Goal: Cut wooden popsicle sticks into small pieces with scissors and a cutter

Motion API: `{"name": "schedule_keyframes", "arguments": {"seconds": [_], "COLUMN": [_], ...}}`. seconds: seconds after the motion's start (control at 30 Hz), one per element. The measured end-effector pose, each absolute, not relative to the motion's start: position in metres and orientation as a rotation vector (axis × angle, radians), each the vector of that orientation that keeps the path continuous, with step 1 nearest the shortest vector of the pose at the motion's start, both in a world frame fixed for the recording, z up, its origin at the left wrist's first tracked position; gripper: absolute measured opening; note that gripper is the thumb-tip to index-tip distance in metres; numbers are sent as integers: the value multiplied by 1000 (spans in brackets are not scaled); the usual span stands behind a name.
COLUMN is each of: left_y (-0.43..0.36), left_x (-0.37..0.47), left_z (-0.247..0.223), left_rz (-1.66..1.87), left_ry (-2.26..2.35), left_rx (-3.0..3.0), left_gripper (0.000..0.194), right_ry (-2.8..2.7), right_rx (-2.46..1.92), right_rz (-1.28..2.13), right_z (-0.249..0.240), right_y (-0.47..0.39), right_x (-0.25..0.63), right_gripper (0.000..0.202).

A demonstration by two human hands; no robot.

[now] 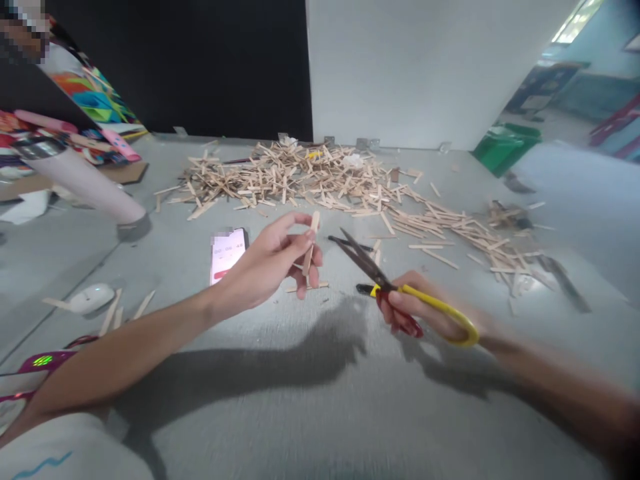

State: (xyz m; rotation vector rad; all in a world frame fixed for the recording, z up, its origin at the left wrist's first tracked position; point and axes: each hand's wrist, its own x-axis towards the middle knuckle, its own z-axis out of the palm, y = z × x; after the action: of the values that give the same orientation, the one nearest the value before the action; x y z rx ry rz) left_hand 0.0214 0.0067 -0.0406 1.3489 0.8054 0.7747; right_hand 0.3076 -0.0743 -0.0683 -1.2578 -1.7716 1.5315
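My left hand pinches a wooden craft stick, held nearly upright above the grey table. To its right, my right hand is closed around scissors with one yellow and one red handle. Their dark blades point up and left toward the stick, apart from it. Another craft stick lies on the table just under my left fingers. Beneath the scissors there is a dark, slim object, partly covered by the blades. A black and yellow tip shows beside my right hand.
A heap of craft sticks stretches along the back and down the right. A phone lies beside my left wrist. Farther left are a tumbler and a white mouse. A green bin stands at the back right.
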Motion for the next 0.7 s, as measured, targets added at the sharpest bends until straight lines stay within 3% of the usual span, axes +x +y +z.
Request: {"name": "schedule_keyframes", "arguments": {"seconds": [0.13, 0.53, 0.7], "left_y": [-1, -27, -33], "left_x": [18, 16, 18], "left_z": [-32, -20, -14], "left_rz": [642, 711, 676], "left_ry": [807, 841, 837], "left_rx": [1461, 1465, 1494], "left_gripper": [28, 35, 38], "right_ry": [-1716, -1665, -1870], "right_rx": [-1355, -1359, -1276], "right_rz": [1623, 1602, 1427], "right_z": [-72, -74, -77], "right_y": [-85, -104, -103], "right_x": [302, 304, 305], "right_gripper": [69, 60, 52]}}
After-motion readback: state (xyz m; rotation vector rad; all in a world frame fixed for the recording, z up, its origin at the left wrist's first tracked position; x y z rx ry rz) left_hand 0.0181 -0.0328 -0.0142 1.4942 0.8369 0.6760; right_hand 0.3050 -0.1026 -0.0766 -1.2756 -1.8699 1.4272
